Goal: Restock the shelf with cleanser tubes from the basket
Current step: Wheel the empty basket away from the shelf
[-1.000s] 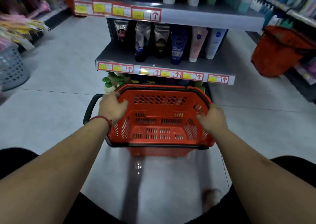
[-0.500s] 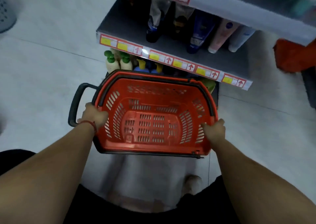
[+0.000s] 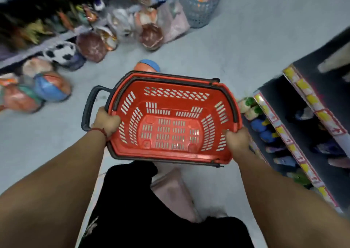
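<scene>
I hold a red plastic basket in front of me above the floor, and I see nothing inside it. My left hand grips its left rim next to the black pull handle. My right hand grips the right rim. The shelf with yellow and red price tags stands at my right, seen at an angle; tubes on it are blurred and dark. Small bottles stand on its lowest level.
Balls and bagged toys lie on the floor along a low shelf at the left. One ball sits just beyond the basket. A grey mesh bin stands at the top. Grey floor shows between the two shelves.
My view has swung left, so the tube shelf has gone from straight ahead to my right. The basket has stayed in both hands and turned with me towards the toy aisle.
</scene>
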